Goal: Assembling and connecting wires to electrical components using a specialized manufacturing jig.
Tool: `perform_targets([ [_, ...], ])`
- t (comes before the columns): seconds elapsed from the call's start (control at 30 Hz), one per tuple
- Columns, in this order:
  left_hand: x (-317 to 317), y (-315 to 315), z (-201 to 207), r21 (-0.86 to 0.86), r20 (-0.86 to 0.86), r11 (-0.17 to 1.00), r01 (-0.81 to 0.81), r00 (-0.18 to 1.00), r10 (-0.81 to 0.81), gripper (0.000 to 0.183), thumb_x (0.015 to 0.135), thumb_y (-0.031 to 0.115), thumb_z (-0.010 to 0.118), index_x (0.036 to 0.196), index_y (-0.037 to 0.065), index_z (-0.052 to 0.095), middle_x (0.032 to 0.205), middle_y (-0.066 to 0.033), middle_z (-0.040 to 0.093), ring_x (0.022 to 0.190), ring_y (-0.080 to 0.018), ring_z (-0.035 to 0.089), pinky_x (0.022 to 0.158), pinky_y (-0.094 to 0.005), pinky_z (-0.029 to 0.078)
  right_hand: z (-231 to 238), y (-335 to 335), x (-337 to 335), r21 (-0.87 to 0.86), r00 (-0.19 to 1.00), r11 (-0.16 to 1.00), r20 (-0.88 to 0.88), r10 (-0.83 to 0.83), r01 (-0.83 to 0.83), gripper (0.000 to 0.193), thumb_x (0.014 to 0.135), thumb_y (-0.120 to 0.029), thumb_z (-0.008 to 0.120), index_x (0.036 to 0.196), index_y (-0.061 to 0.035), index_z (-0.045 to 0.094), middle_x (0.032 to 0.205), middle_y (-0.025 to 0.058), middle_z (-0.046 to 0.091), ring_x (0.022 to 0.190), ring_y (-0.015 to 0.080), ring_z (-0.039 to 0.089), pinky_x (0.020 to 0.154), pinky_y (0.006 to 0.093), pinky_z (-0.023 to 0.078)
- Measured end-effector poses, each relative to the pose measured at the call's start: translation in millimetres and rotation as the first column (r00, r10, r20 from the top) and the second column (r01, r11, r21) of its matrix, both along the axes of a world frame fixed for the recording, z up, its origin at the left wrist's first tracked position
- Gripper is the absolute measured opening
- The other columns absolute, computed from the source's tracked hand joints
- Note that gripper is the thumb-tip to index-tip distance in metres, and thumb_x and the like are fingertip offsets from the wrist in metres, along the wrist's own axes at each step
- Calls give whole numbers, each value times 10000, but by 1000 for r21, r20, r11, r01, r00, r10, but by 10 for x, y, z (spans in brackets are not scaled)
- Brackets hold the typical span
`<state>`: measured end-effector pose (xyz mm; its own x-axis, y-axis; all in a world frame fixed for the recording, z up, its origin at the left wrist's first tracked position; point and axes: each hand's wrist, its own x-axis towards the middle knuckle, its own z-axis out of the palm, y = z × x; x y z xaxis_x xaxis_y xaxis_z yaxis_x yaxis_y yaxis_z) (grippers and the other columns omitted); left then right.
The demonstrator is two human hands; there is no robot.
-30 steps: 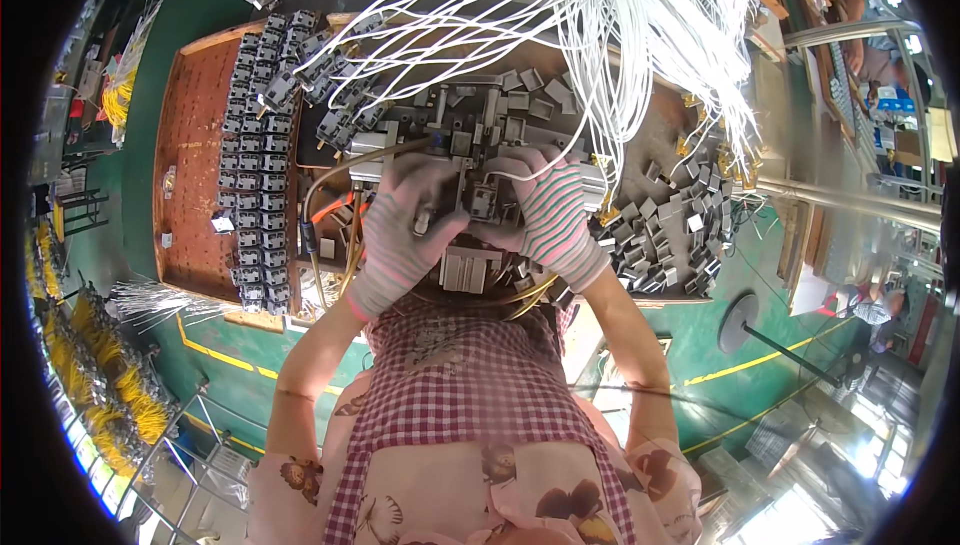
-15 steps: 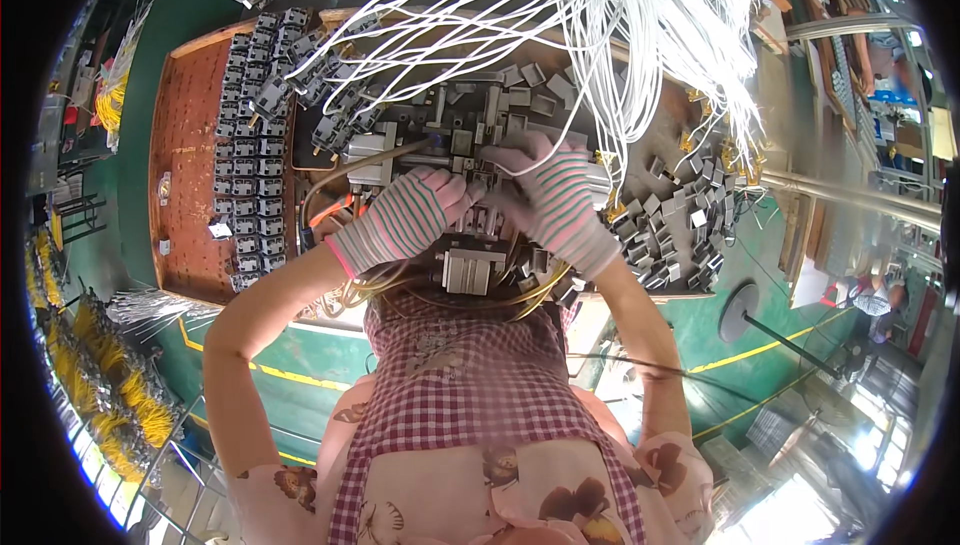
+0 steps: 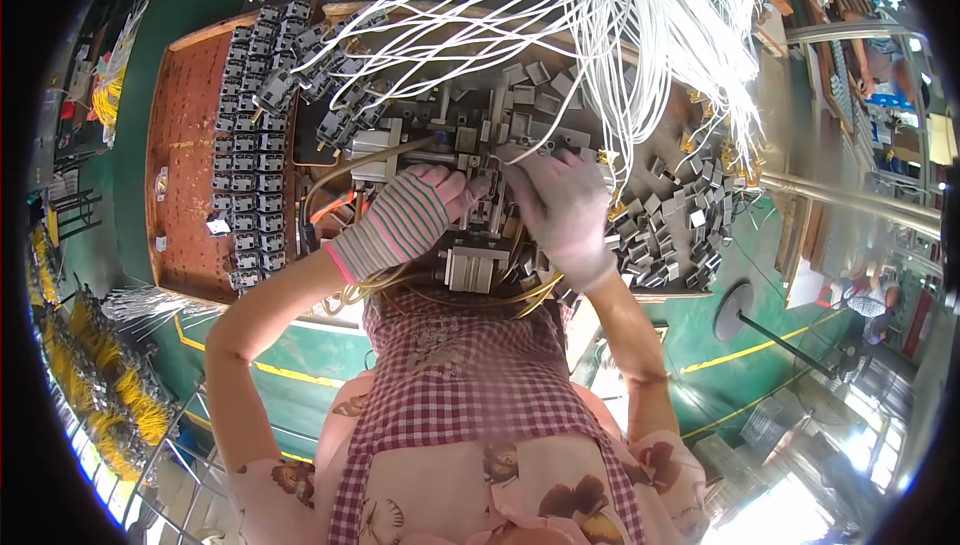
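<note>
My left hand (image 3: pixel 400 220), in a striped knit glove, reaches in from the left with thumb and fingertips pinched together at a metal clamping fixture (image 3: pixel 487 207). Whatever lies in that pinch is too small to make out. On the fixture's other side my right hand (image 3: pixel 568 207), gloved too and smeared by motion, has its fingers bent toward the same spot. One white cable (image 3: pixel 548 137) curves down from the big bundle, its end beside my right fingertips at the fixture. Whether those fingers grip it is unclear. A silver metal block (image 3: pixel 473 270) sits just below the fixture.
Left stands a red-brown wooden tray (image 3: pixel 185 175) with rows of black-and-grey switch-like parts (image 3: pixel 245 160). A thick white cable bundle (image 3: pixel 630 35) hangs over the bench's far side. Loose grey metal housings (image 3: pixel 675 215) lie heaped at right. A round-ended stand (image 3: pixel 737 310) is on the floor.
My right hand has shifted slightly right and turned, drawing back from the fixture. The white cable now shows past its fingertips. My left hand stays nearly in place.
</note>
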<state>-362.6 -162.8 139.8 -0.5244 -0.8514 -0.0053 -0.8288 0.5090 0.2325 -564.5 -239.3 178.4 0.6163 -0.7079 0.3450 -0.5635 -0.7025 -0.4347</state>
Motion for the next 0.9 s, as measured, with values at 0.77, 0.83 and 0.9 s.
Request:
perform_targets([
  [0.77,1277,-62,1202,-446,-402,691,-568,818,413,417,861,163,705,1260,80,619,1238,-125,623,1165,-325,570,1014,-380,431,-153,891,-1815,497,888,865,426,-174,-69,594,799,-156,796,1303,-65,496,1081,87,560,924,195,565,777,330,484],
  [0.83,1480,349,1095,-447,-470,526,-724,690,551,419,856,129,710,1256,48,617,1250,-134,618,1185,-303,566,1022,-377,427,95,776,-1747,211,998,976,-25,-51,55,425,820,-125,754,1215,-75,605,1093,122,598,963,289,595,840,380,498],
  [0.9,1904,872,843,-319,-536,384,-866,499,680,311,871,64,679,1176,18,644,1166,-121,658,1092,-254,617,964,-350,466,-25,688,-1786,-8,940,981,-285,-186,192,317,857,-79,687,1172,-77,651,1086,133,629,985,320,606,871,396,506],
])
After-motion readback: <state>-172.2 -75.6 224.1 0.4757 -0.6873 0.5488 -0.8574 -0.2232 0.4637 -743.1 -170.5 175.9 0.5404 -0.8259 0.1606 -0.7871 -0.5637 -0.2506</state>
